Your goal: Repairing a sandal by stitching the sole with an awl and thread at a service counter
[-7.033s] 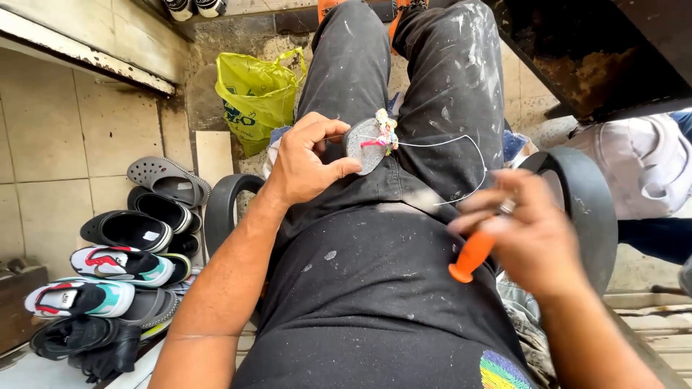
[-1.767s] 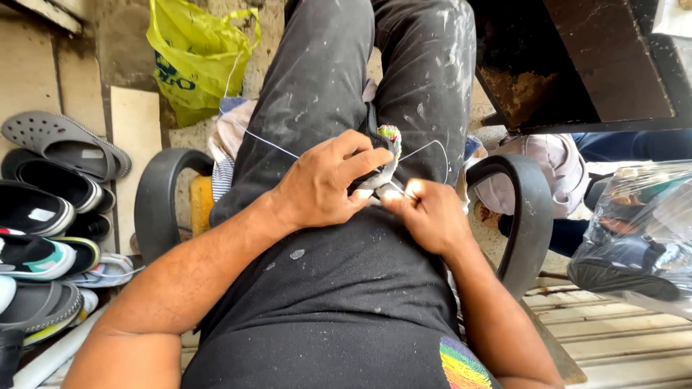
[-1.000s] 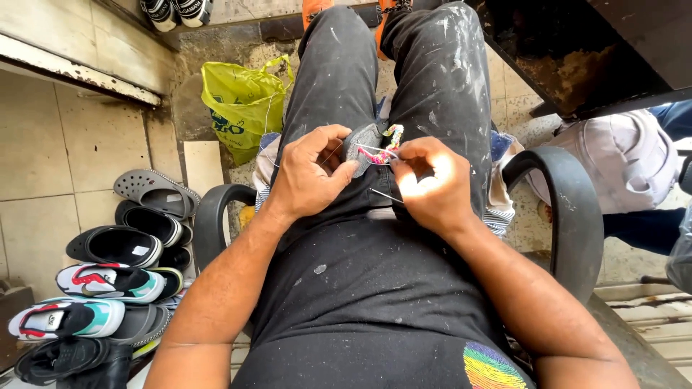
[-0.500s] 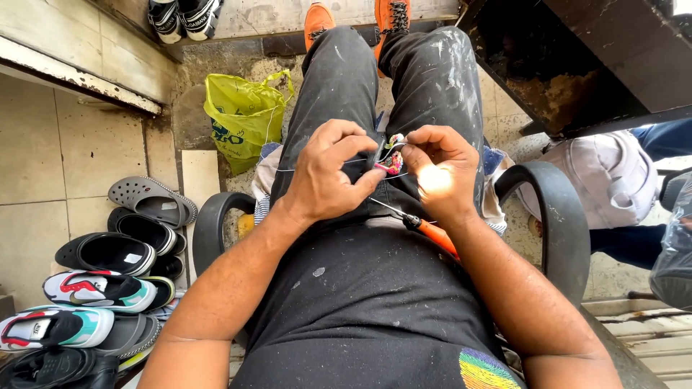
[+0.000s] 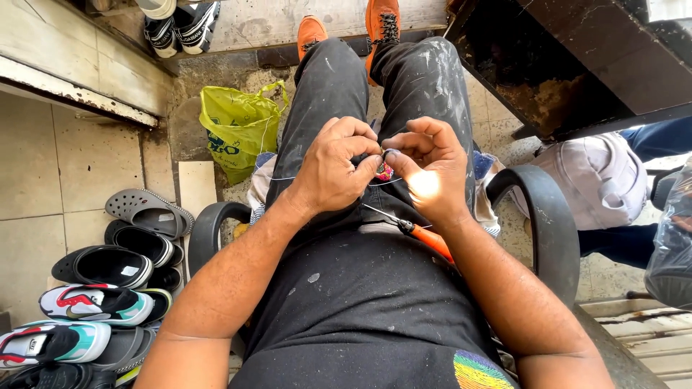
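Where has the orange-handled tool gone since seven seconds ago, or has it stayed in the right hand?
Yes, it moved: the orange-handled tool now lies on the lap under the right hand's wrist, no longer gripped out beside the chair's armrest.

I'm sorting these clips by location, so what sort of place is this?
Probably a small shoe repair spot. Worn shoes and sandals line the tiled wall, an orange-handled awl lies in the lap, and both hands, left hand and right hand, work thread on a small piece.

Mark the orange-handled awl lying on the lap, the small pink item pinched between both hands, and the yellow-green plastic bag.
orange-handled awl [image 5: 432,241], head view, on the orange handle.
small pink item [image 5: 384,171], head view, on its exposed pink face.
yellow-green plastic bag [image 5: 238,130], head view, on its front panel.
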